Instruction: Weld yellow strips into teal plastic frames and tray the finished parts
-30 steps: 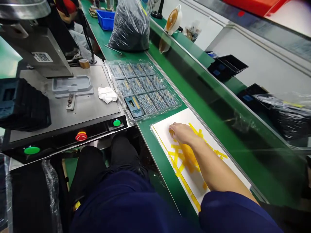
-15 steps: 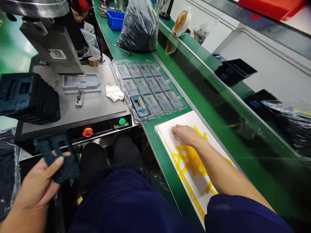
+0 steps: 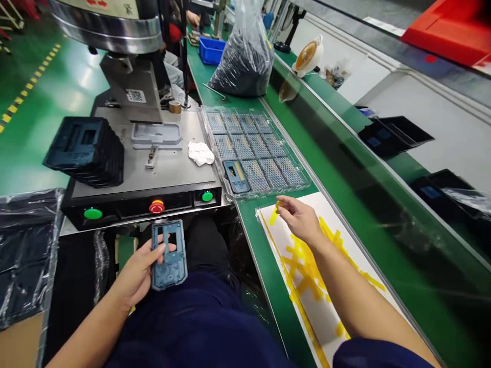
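My left hand (image 3: 140,271) grips a flat dark blue plastic frame part (image 3: 169,254) over my lap, thumb across its face. My right hand (image 3: 301,219) is raised just above the white sheet (image 3: 345,286) and pinches a short yellow tape strip (image 3: 273,214) between thumb and fingers. Several more yellow tape strips (image 3: 307,260) lie stuck on that sheet. A clear blister tray (image 3: 255,153) lies beyond the sheet, with one blue part (image 3: 235,175) in its near-left cell.
A press machine (image 3: 130,76) stands on a steel base (image 3: 153,168) with two green buttons (image 3: 92,213) and a red one (image 3: 156,207). A stack of dark parts (image 3: 86,151), a white cloth (image 3: 200,152), a tape roll (image 3: 175,106). Bag of black parts (image 3: 243,61) on the green conveyor (image 3: 326,168).
My left hand came into view with the blue frame part and brought it to my lap. My right hand lifted off the sheet, peeling up a yellow tape strip.
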Demonstrator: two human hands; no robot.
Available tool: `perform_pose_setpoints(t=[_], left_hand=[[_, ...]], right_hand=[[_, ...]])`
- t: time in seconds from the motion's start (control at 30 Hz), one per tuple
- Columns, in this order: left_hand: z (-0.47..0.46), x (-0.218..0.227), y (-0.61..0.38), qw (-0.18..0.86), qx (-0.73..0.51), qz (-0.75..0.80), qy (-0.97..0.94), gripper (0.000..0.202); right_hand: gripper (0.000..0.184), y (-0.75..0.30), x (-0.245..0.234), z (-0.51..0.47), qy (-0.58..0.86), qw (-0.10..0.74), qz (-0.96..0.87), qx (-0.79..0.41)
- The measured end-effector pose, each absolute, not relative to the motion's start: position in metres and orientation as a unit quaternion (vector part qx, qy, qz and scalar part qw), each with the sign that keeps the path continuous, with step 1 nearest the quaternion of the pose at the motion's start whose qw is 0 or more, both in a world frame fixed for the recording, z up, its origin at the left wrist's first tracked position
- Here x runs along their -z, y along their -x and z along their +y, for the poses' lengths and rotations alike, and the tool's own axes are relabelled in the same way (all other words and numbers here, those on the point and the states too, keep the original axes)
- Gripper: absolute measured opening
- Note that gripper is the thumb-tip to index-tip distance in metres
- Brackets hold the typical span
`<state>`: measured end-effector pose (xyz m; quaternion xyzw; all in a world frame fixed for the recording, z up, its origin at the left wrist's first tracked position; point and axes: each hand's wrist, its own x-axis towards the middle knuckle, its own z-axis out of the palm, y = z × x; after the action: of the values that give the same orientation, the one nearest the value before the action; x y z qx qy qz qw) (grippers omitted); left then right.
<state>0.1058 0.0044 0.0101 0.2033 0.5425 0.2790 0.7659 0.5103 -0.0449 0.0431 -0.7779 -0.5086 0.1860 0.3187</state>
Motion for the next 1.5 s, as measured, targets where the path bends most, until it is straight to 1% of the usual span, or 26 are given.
perform_pose_setpoints(t=[0.07,0.13,0.23,0.37,0.47,0.57,0.6,0.63,0.7,0.77,0.83,0.93,1.03,1.17,1.3,1.37,1.43,1.5], left_hand=[[0.002,-0.009,-0.113,0.781,-0.277,0.526,-0.192,0.035],[0.001,-0.008,-0.12,0.797,-0.282,0.502,-0.183,0.027],[-0.001,-0.007,-0.125,0.807,-0.297,0.481,-0.171,0.025],[0.0,-0.005,-0.127,0.808,-0.317,0.477,-0.136,0.033],[0.0,-0.004,-0.127,0.807,-0.334,0.474,-0.107,0.034],[0.001,-0.002,-0.127,0.811,-0.343,0.466,-0.09,0.032],[0.001,-0.001,-0.128,0.813,-0.345,0.461,-0.086,0.032],[0.001,0.001,-0.128,0.815,-0.349,0.455,-0.083,0.031],[0.0,0.004,-0.129,0.823,-0.36,0.431,-0.081,0.031],[-0.001,0.007,-0.13,0.832,-0.372,0.403,-0.081,0.03],[-0.002,0.007,-0.131,0.838,-0.379,0.384,-0.077,0.03],[-0.003,0.006,-0.133,0.842,-0.383,0.373,-0.068,0.027],[-0.002,0.004,-0.134,0.838,-0.39,0.376,-0.066,0.022],[-0.001,0.003,-0.134,0.834,-0.401,0.372,-0.067,0.018],[-0.001,0.001,-0.134,0.834,-0.41,0.364,-0.064,0.016],[-0.001,0.0,-0.133,0.837,-0.408,0.358,-0.067,0.018],[-0.001,-0.001,-0.131,0.833,-0.416,0.358,-0.074,0.02],[-0.001,-0.002,-0.13,0.822,-0.429,0.366,-0.082,0.021]], right_hand=[[0.043,-0.491,-0.041,-0.034,0.729,0.432,-0.445,-0.291],[0.048,-0.469,-0.04,-0.022,0.683,0.496,-0.379,-0.379],[0.049,-0.435,-0.038,-0.004,0.636,0.535,-0.321,-0.455],[0.048,-0.392,-0.031,0.013,0.606,0.538,-0.318,-0.492],[0.042,-0.359,-0.024,0.013,0.613,0.532,-0.383,-0.44],[0.022,-0.331,-0.02,0.003,0.607,0.495,-0.546,-0.297],[0.016,-0.324,-0.019,0.0,0.579,0.478,-0.615,-0.24],[0.014,-0.318,-0.019,-0.004,0.535,0.463,-0.682,-0.186],[0.022,-0.311,-0.016,-0.009,0.425,0.442,-0.784,-0.099],[0.03,-0.307,-0.013,-0.01,0.338,0.433,-0.834,-0.049],[0.033,-0.305,-0.009,-0.01,0.297,0.419,-0.857,-0.036],[0.034,-0.304,-0.004,-0.011,0.282,0.386,-0.877,-0.056],[0.031,-0.302,-0.003,-0.012,0.286,0.352,-0.889,-0.07],[0.024,-0.298,-0.004,-0.011,0.303,0.306,-0.901,-0.059],[0.023,-0.296,-0.006,-0.01,0.316,0.275,-0.906,-0.057],[0.021,-0.296,-0.008,-0.011,0.338,0.283,-0.895,-0.059],[0.022,-0.297,-0.012,-0.013,0.391,0.297,-0.868,-0.067],[0.035,-0.297,-0.017,-0.015,0.468,0.285,-0.832,-0.086]])
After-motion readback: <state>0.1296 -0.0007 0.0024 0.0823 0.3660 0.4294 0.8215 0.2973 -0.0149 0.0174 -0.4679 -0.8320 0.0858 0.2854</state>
